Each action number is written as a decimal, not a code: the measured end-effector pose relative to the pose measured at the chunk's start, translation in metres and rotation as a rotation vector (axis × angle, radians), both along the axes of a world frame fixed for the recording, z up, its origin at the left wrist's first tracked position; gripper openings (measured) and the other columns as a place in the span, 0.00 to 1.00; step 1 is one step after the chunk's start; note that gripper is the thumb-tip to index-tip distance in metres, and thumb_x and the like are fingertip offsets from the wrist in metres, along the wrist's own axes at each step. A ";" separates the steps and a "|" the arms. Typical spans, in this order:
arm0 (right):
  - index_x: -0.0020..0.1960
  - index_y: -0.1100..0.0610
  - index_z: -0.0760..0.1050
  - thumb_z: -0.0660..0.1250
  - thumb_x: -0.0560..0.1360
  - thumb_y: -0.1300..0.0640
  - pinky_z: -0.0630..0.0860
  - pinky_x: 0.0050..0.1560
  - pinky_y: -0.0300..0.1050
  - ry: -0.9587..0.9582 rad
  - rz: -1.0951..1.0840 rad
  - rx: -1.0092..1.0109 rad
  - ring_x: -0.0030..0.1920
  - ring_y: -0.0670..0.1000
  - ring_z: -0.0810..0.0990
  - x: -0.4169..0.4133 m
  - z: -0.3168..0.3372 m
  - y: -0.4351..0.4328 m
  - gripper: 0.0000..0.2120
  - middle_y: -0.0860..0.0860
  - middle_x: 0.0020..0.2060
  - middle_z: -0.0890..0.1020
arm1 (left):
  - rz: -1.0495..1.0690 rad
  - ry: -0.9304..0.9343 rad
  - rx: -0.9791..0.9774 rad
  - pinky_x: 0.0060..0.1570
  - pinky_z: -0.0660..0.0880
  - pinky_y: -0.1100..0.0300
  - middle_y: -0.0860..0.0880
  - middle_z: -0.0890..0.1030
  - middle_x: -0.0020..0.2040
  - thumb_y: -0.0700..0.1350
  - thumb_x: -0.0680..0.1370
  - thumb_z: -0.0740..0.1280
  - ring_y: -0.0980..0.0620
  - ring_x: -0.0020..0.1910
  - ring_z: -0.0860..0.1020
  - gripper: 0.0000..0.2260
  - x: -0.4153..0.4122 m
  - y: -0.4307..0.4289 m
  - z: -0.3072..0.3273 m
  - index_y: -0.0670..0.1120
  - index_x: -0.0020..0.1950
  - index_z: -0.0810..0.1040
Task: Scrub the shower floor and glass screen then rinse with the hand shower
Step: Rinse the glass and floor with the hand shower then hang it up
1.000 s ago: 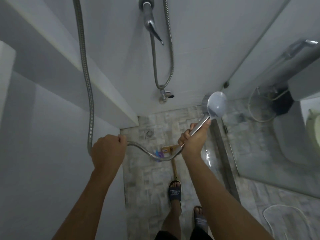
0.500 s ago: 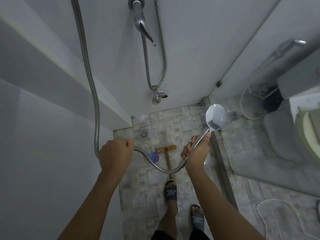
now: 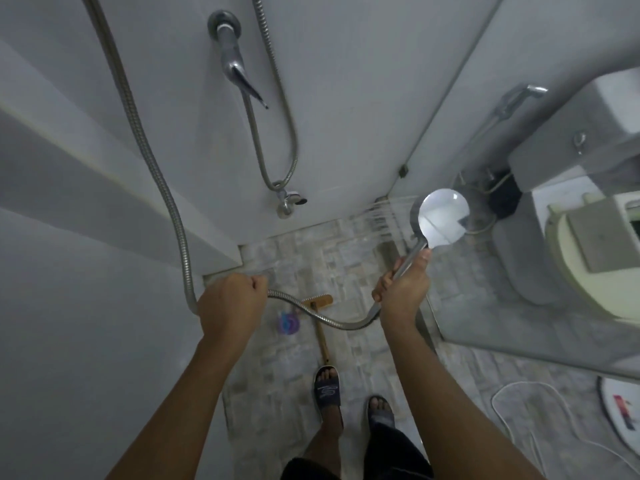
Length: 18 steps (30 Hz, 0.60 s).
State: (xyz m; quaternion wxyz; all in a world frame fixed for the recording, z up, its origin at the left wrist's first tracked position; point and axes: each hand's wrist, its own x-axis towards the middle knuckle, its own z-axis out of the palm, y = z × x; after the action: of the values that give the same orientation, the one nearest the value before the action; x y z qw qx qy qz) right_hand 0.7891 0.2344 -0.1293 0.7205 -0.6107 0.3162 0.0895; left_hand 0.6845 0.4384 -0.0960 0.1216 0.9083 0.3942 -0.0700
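Observation:
My right hand (image 3: 401, 292) grips the handle of the chrome hand shower (image 3: 441, 218), whose round head points left toward the far corner; faint streaks of water leave it. My left hand (image 3: 230, 303) is curled round the metal hose (image 3: 152, 143), which loops down from the wall and across to the handle. The glass screen (image 3: 554, 327) stands to the right of the shower head. On the stone-patterned shower floor (image 3: 277, 358) lies a wooden-handled scrub brush (image 3: 317, 306) beside a small blue and purple object (image 3: 287, 322).
A wall tap (image 3: 233, 67) with a second hose and small sprayer (image 3: 291, 200) hangs on the back wall. A white ledge (image 3: 104, 188) juts out on the left. Behind the glass stands a toilet (image 3: 588, 258). My sandalled feet (image 3: 327, 388) stand on the floor.
Both hands have shifted right and slightly up with the hose and shower head; the view has tilted, showing more of the toilet. Both grips are unchanged.

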 end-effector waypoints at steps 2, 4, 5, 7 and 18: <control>0.40 0.57 0.69 0.53 0.74 0.29 0.62 0.25 0.41 -0.012 0.002 0.003 0.22 0.49 0.63 0.006 0.006 -0.013 0.30 0.52 0.23 0.66 | -0.039 -0.013 -0.004 0.34 0.70 0.56 0.40 0.79 0.31 0.48 0.79 0.61 0.41 0.31 0.76 0.20 0.015 -0.014 0.002 0.37 0.35 0.81; 0.40 0.58 0.68 0.53 0.75 0.30 0.61 0.25 0.41 -0.009 -0.033 0.019 0.22 0.50 0.62 0.015 0.011 -0.026 0.30 0.52 0.23 0.64 | -0.067 -0.007 -0.001 0.34 0.69 0.57 0.40 0.80 0.32 0.49 0.79 0.60 0.42 0.31 0.76 0.20 0.030 -0.026 0.005 0.38 0.35 0.82; 0.39 0.57 0.67 0.52 0.77 0.31 0.61 0.25 0.40 -0.002 -0.061 0.028 0.22 0.50 0.61 0.021 0.013 -0.036 0.29 0.52 0.23 0.64 | -0.084 -0.009 0.000 0.33 0.69 0.57 0.41 0.79 0.31 0.49 0.79 0.60 0.42 0.31 0.76 0.21 0.040 -0.033 0.006 0.39 0.35 0.82; 0.38 0.56 0.67 0.52 0.77 0.31 0.60 0.26 0.41 0.004 -0.077 0.029 0.23 0.50 0.61 0.032 0.014 -0.048 0.29 0.52 0.24 0.63 | -0.104 -0.010 0.003 0.32 0.69 0.58 0.42 0.78 0.30 0.49 0.79 0.59 0.42 0.30 0.76 0.21 0.055 -0.041 0.006 0.39 0.34 0.82; 0.40 0.58 0.69 0.53 0.74 0.31 0.62 0.26 0.43 -0.110 0.052 -0.075 0.25 0.51 0.62 0.116 0.000 -0.102 0.30 0.56 0.28 0.65 | -0.136 0.084 0.004 0.30 0.66 0.59 0.47 0.70 0.27 0.51 0.80 0.59 0.46 0.28 0.71 0.21 0.121 -0.099 -0.009 0.42 0.35 0.82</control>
State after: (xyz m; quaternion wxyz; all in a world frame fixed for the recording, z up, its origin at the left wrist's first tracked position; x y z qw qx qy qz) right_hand 0.9048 0.1325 -0.1295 0.7109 -0.6490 0.2635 0.0626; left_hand 0.8057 0.3394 -0.1053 0.0980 0.9294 0.3365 -0.1154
